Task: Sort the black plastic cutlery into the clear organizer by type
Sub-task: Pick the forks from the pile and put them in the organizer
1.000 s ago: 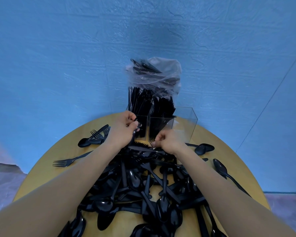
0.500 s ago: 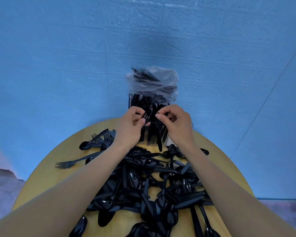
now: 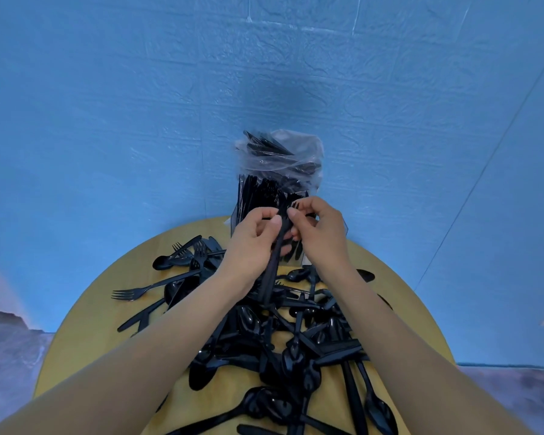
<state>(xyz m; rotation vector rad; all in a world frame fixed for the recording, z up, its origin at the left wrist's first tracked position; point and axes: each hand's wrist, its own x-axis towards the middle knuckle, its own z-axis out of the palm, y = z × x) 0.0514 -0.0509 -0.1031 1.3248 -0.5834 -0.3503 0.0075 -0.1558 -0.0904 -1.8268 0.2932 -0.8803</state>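
A heap of black plastic cutlery [image 3: 283, 337] covers the middle of the round wooden table [image 3: 85, 328]. At the table's far edge stands the clear organizer [image 3: 236, 224], mostly hidden by my hands, with upright black cutlery [image 3: 258, 193] packed in it. My left hand [image 3: 252, 246] and my right hand [image 3: 319, 233] are raised together in front of it. Both pinch the upper end of a long black utensil [image 3: 274, 262] that hangs down between them. Which type it is I cannot tell.
A clear plastic bag [image 3: 296, 152] with more black cutlery sits behind the organizer against the blue wall. Loose forks [image 3: 139, 290] and spoons [image 3: 167, 262] lie at the table's left. A spoon [image 3: 378, 409] lies near the front right edge.
My right hand has risen from the pile to meet my left hand before the organizer. Both now hold one utensil, lifted higher than half a second ago.
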